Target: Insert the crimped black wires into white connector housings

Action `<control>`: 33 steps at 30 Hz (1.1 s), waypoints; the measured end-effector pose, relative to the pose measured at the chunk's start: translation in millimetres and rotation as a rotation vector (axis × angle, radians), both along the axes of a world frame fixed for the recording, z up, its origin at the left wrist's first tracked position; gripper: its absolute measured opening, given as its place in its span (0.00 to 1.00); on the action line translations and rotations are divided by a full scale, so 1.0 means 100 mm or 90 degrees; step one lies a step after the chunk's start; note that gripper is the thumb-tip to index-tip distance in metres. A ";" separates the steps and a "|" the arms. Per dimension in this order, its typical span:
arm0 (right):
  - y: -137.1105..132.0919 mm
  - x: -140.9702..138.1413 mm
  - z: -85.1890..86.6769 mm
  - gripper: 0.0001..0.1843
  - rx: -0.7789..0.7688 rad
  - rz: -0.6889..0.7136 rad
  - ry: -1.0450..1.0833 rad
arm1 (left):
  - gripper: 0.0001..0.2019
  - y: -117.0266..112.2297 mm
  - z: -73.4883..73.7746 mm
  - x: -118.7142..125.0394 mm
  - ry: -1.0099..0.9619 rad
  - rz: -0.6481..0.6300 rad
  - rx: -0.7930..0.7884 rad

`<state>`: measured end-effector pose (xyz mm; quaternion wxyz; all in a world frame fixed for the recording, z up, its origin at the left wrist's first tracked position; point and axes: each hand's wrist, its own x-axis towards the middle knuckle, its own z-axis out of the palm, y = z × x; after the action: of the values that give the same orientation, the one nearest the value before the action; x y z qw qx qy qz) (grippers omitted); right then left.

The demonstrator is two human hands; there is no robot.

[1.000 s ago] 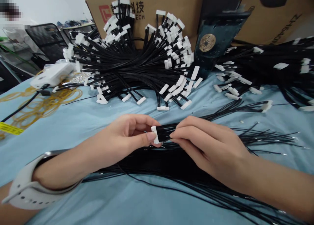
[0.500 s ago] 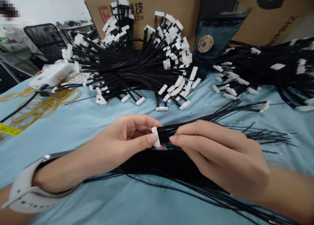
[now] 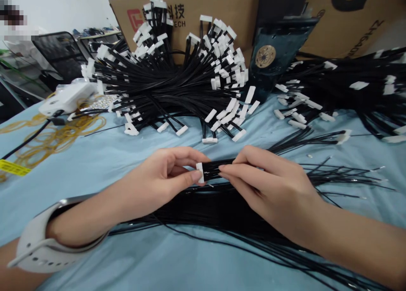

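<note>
Between the thumb and fingers of my left hand (image 3: pixel 165 177) is a white connector housing (image 3: pixel 199 172). Black wires (image 3: pixel 212 169) run out of its right side. My right hand (image 3: pixel 269 177) pinches these wires close to the housing, fingertips pressed together. Past my right hand the wires fan out to the right, several with bare metal tips. Beneath both hands lies a thick bundle of loose black wires (image 3: pixel 218 206) on the blue cloth. How far each wire sits inside the housing is hidden by my thumb and fingers.
A large heap of black cables with white connectors (image 3: pixel 171 79) lies behind my hands, another cable pile (image 3: pixel 342 88) at the right. Cardboard boxes (image 3: pixel 203 12) and a dark blue container (image 3: pixel 269 50) stand behind. Yellow rubber bands (image 3: pixel 63 134) and a white device (image 3: pixel 68 98) lie left.
My right hand has shifted slightly and tilted, its fingers still pinching the wires. The connector in my left hand has turned a little, showing more of its face.
</note>
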<state>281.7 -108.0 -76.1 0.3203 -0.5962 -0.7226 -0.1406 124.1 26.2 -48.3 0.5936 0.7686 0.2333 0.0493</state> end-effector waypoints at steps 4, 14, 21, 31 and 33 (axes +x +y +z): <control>0.02 0.00 -0.02 0.09 0.030 0.012 0.010 | 0.07 -0.01 -0.01 0.01 -0.004 0.006 0.009; 0.02 0.00 -0.02 0.09 0.030 0.040 0.009 | 0.07 0.02 -0.03 0.02 -0.010 0.008 -0.002; 0.02 0.02 -0.01 0.08 0.043 0.026 -0.008 | 0.07 0.00 -0.02 0.01 -0.008 0.008 0.001; -0.02 0.00 0.02 0.08 0.053 0.050 -0.074 | 0.08 -0.02 0.00 -0.01 0.005 0.010 0.034; -0.01 0.00 0.03 0.10 0.057 0.049 -0.079 | 0.08 -0.02 0.00 0.00 0.008 0.010 0.045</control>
<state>281.4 -108.9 -73.1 0.3065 -0.5432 -0.7564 -0.1972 124.0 24.0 -48.3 0.5641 0.7876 0.2411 0.0575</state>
